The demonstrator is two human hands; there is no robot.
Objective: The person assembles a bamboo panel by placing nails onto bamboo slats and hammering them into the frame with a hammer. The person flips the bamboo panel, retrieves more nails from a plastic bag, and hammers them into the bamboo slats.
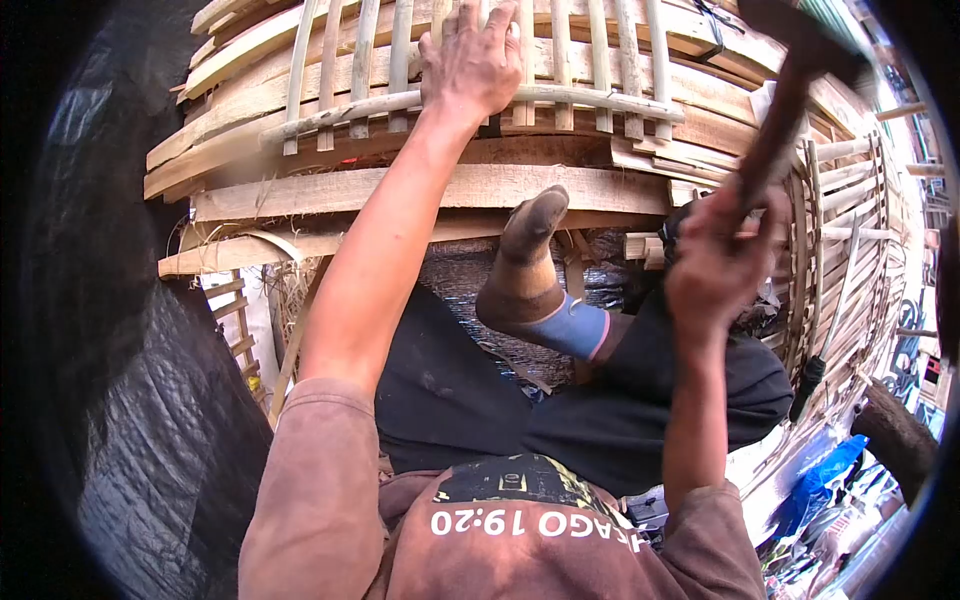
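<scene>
My left hand (473, 65) is on a ladder-like frame of thin bamboo slats (560, 65), bent fingers closed over a slat near the top edge of the view. What lies under the fingertips is hidden. A long bamboo crosspiece (600, 97) runs beneath the wrist, across the slats. My right hand (720, 250) grips a hammer (780, 125) by its handle. The hammer is raised at the right, apart from the frame, its dark head blurred at the upper right.
Stacked wooden planks (430, 195) lie under the frame. My socked foot (535, 230) rests just in front of them. A black sheet (170, 400) hangs at left. Slatted bamboo panels (840, 220) stand at right, with a blue plastic bag (825, 485) and a log (895, 435) below.
</scene>
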